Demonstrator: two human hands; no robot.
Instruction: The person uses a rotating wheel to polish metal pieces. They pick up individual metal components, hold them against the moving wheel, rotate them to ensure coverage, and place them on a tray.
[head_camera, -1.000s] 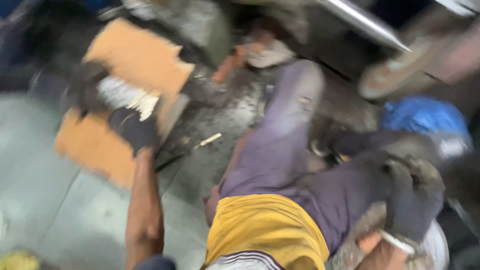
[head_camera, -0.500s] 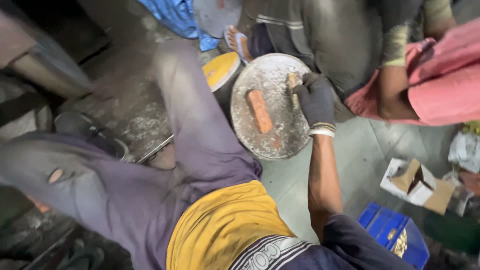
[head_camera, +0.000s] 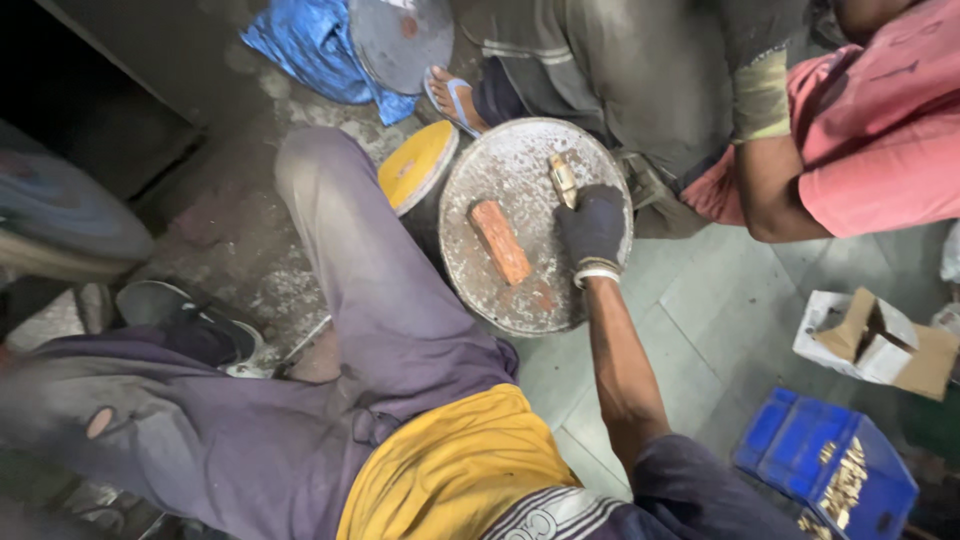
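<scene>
A gloved right hand (head_camera: 592, 228) clenches a small brass-coloured piece (head_camera: 563, 180) on a dusty round metal disc (head_camera: 520, 290), right of an orange block (head_camera: 501, 241); left hand unseen.

A second ago my head was turned toward a brown cardboard sheet on the floor. Since then my view has swung over to the round metal disc (head_camera: 535, 225), and my gloved right hand (head_camera: 592, 228) has settled at its right edge, on the small brass piece (head_camera: 563, 178).
</scene>
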